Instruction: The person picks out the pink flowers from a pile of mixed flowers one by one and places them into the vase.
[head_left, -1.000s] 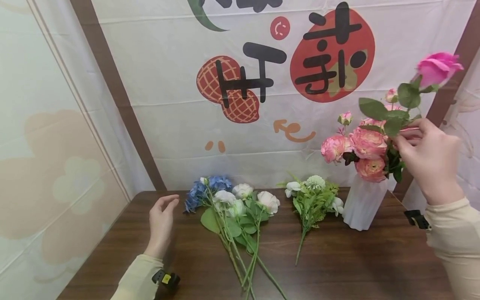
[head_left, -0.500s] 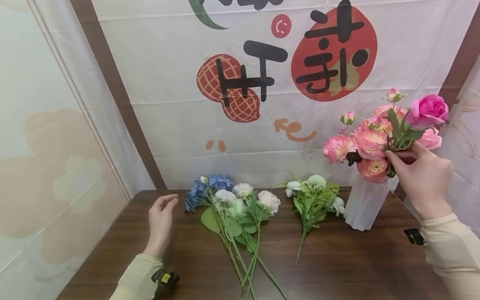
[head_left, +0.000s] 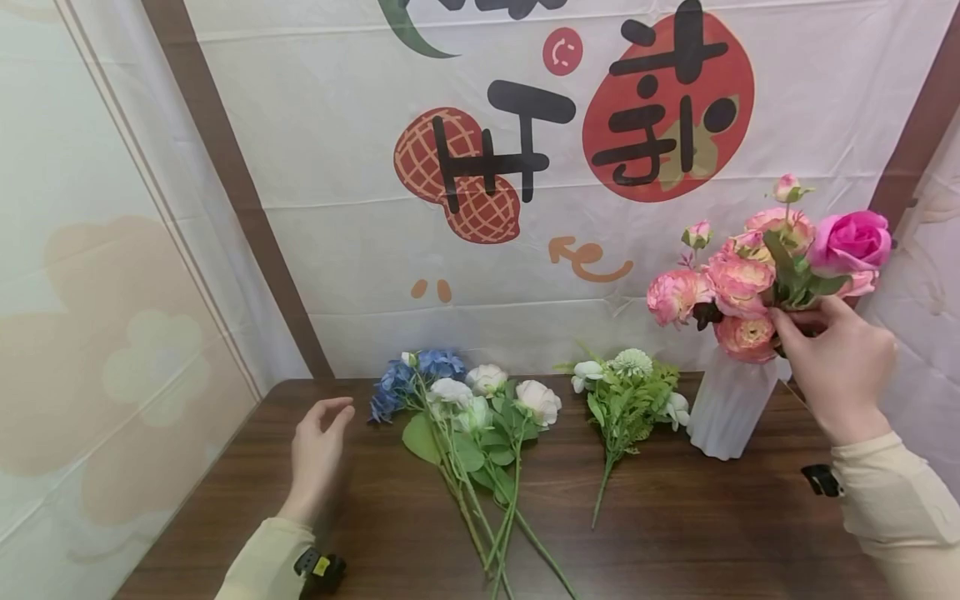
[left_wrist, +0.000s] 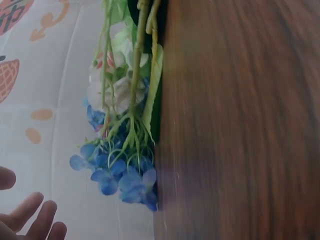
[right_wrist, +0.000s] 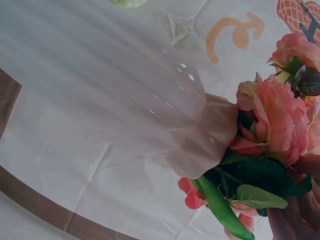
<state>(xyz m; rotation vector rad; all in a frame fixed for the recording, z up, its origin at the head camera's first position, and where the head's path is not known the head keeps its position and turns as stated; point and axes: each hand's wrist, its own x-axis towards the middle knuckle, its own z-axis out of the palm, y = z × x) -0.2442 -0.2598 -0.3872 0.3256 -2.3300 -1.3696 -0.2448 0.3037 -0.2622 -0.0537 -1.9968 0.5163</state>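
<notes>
My right hand (head_left: 843,367) pinches a bright pink rose (head_left: 852,242) just below its bloom, at the leaves. The bloom stands at the right side of several pink ranunculus-like flowers (head_left: 738,283) in a fluted white vase (head_left: 731,408). The rose's lower stem is hidden behind the hand and flowers. In the right wrist view, the vase mouth (right_wrist: 215,137) has leaves around it, and fingers (right_wrist: 295,215) show at the lower right corner. My left hand (head_left: 318,454) holds nothing, its fingers loosely bent, left of a blue hydrangea (head_left: 393,390).
White roses (head_left: 538,402) with long crossing green stems lie beside the hydrangea on the dark wooden table (head_left: 652,533). A green and white spray (head_left: 630,408) lies between them and the vase. A printed white cloth (head_left: 352,275) hangs behind the table.
The right hand has brought the pink rose down and left, from high above the vase to the level of the other blooms. The left hand has barely moved.
</notes>
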